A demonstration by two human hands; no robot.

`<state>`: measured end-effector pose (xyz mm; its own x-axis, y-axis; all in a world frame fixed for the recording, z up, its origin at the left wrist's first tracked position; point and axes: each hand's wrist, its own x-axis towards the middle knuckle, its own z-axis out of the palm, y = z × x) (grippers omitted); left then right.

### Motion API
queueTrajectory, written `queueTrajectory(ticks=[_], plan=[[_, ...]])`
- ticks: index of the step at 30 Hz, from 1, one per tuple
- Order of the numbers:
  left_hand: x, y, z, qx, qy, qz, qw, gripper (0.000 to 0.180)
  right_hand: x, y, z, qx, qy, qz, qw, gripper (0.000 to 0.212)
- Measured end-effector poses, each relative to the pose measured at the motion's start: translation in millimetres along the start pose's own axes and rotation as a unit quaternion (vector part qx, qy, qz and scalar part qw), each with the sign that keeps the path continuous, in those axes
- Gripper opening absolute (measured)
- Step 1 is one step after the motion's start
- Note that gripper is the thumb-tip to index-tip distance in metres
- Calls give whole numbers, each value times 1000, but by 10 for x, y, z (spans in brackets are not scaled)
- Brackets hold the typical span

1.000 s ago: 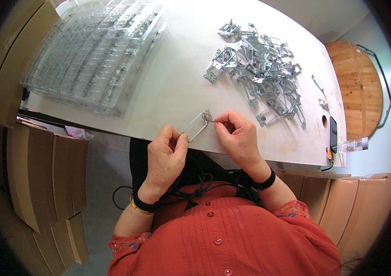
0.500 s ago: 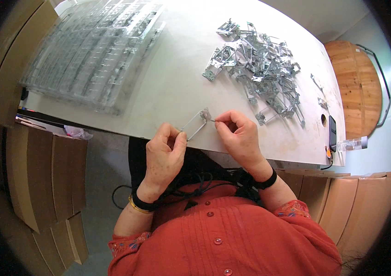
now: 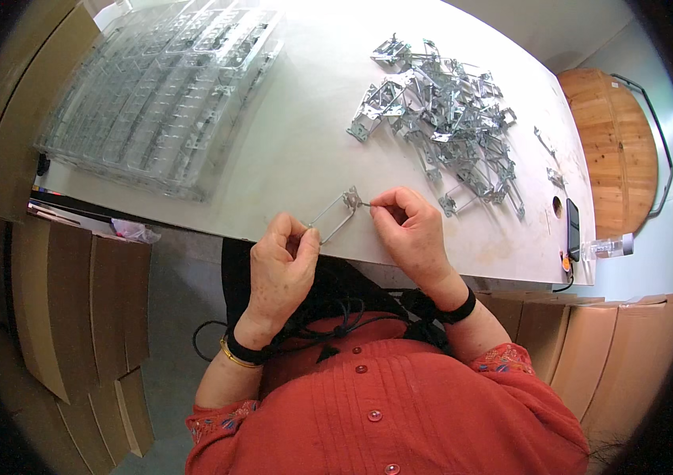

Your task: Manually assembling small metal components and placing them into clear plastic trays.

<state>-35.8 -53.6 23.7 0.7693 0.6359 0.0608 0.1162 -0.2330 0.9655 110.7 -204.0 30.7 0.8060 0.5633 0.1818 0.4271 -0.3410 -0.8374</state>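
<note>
Between my hands, over the table's front edge, is a metal bracket [image 3: 351,198] with a long bent wire loop. My left hand [image 3: 282,257] pinches the near end of that wire between thumb and forefinger. The fingers of my right hand [image 3: 411,233] close on a thin metal piece that reaches out from the bracket's plate end; what part it is, I cannot make out. Beyond my right hand lies a tangled heap of similar metal brackets [image 3: 451,111].
Stacked clear plastic trays [image 3: 170,103] stand at the table's far left. On the right are a few loose metal parts [image 3: 555,177], a phone [image 3: 573,228] and a clear bottle [image 3: 609,247]. Cardboard boxes [image 3: 63,301] flank me below the white tabletop [image 3: 297,119].
Almost nothing differs. Both hands keep their pinch on the metal bracket, with only a very slight shift of the left hand.
</note>
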Motion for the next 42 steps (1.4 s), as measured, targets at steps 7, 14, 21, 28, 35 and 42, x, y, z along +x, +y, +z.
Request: queueTrajectory(ticks=[7, 14, 21, 28, 35, 42], plan=[[-6, -14, 3, -2, 1, 2, 1000, 18, 10, 16, 0, -2, -3, 1, 1000, 5], [-3, -2, 0, 7, 1, 5, 1000, 17, 5, 17, 3, -17, -1, 8, 1000, 5], [-6, -10, 9, 6, 6, 10, 1000, 18, -7, 9, 7, -11, 1, 8, 1000, 5], [-22, -3, 2, 18, 5, 13, 1000, 19, -24, 42, 3, -2, -2, -9, 1000, 4], [-22, -31, -29, 20, 10, -1, 1000, 19, -68, -50, -75, 19, -5, 25, 1000, 6], [105, -23, -128, 224, 102, 170, 954, 12, -80, -139, -231, 21, -7, 44, 999, 6]])
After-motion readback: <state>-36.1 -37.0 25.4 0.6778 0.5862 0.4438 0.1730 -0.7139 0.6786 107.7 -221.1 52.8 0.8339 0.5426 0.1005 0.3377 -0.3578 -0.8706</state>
